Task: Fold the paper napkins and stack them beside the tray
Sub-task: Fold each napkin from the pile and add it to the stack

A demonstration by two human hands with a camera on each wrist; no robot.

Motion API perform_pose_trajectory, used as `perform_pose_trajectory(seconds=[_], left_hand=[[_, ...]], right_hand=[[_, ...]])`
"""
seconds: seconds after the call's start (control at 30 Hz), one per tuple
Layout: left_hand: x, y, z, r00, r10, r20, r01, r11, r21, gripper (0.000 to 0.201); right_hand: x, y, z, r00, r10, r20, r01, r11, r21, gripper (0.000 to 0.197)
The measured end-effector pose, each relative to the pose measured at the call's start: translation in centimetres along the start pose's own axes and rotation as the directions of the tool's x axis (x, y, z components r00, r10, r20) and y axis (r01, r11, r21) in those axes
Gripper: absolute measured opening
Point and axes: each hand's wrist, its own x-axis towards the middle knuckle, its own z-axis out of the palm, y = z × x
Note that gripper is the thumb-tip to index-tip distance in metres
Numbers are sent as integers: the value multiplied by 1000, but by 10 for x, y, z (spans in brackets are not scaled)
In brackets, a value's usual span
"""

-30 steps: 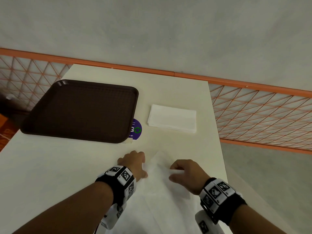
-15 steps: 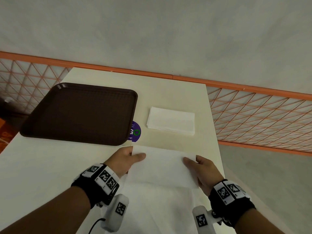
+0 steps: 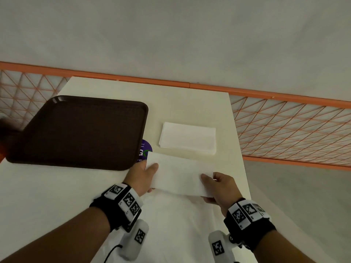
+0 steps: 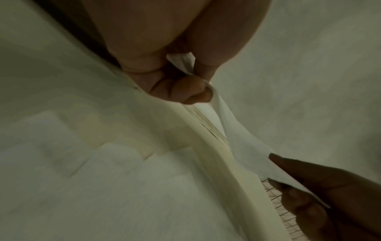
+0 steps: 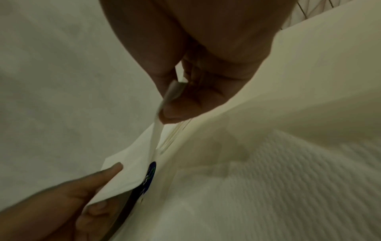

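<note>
Left hand (image 4: pixel 164 53) at top of left wrist view, thumb and curled fingers (image 4: pixel 185 91) pinching one end of a white napkin (image 4: pixel 243 143). Napkin stretched as a strip down to right hand (image 4: pixel 329 195) at lower right, thumb on top, fingers underneath, pinching the other end. Below it, cream table (image 4: pixel 216 146) edge running diagonally. Blurred white textured paper (image 4: pixel 103 187) across lower left. Bit of wire mesh (image 4: pixel 274 194) beside right fingers. Plain grey wall (image 4: pixel 319 73) behind.

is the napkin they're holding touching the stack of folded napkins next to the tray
Cannot tell. In the head view the held napkin has its far edge right by the folded stack; neither wrist view shows a clear gap or contact.
</note>
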Motion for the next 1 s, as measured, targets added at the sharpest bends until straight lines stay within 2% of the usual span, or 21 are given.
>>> perform_pose_trajectory(seconds=[0.1, 0.27, 0.47, 0.63, 0.83, 1.0], left_hand=[[24, 20, 5, 999, 52, -10, -51, 994, 97, 26], [70, 52, 12, 987, 161, -26, -150, 962, 229, 29], [110, 73, 19, 958, 272, -88, -199, 857, 475, 25], [131, 75, 27, 958, 272, -88, -181, 815, 551, 26], [144, 72, 31, 961, 258, -96, -137, 750, 647, 27], [145, 71, 30, 964, 233, -129, -78, 710, 700, 31]], right_hand=[[19, -20, -7, 997, -69, -26, 66, 991, -117, 23], [64, -59, -20, 973, -186, -135, 139, 943, -301, 26], [114, -82, -17, 952, -250, -175, 99, 794, -600, 32], [137, -87, -17, 955, -216, -202, 18, 726, -688, 27], [150, -87, -16, 948, -224, -224, -17, 668, -744, 25], [150, -85, -15, 959, -179, -219, -51, 654, -755, 28]])
